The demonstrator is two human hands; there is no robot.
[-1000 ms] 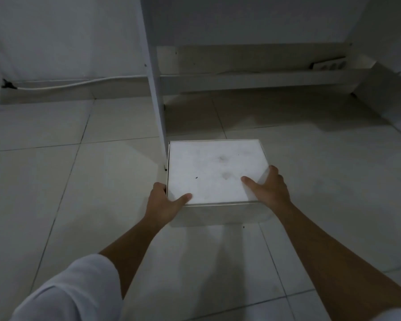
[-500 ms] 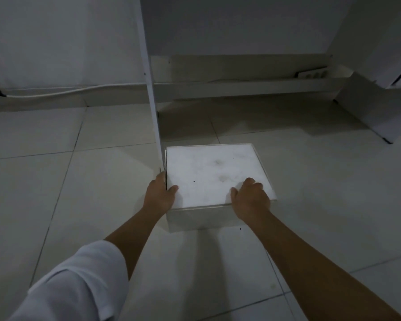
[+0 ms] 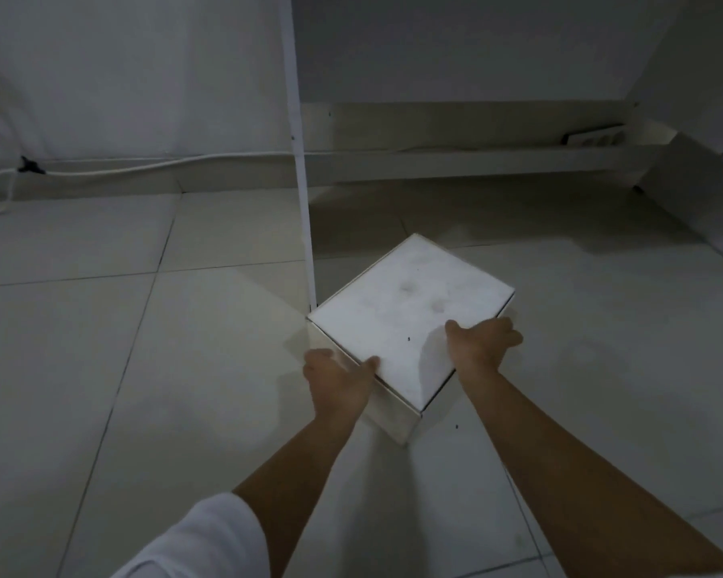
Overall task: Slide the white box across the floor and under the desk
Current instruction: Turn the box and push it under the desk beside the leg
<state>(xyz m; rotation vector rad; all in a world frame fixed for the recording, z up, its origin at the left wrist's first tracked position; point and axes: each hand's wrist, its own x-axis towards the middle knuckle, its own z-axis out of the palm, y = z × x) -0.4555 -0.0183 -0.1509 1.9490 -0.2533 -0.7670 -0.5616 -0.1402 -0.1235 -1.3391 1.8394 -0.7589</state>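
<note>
A square white box (image 3: 405, 310) sits on the tiled floor, turned so one corner points toward me. Its left corner touches the foot of the desk's white side panel (image 3: 299, 160). My left hand (image 3: 339, 379) presses against the box's near-left side, thumb on the lid. My right hand (image 3: 481, 344) grips the near-right edge with fingers curled over the side. The shadowed space under the desk (image 3: 497, 219) lies just beyond the box.
A white cable (image 3: 143, 166) runs along the wall base at the left. A power strip (image 3: 593, 137) lies on the desk's low rear rail. Another white panel (image 3: 702, 202) bounds the under-desk space on the right. Pale floor tiles (image 3: 80, 348) spread around.
The box has rotated from square-on to corner-first. My right hand has shifted onto its near-right edge, and my left hand now pushes its near-left side.
</note>
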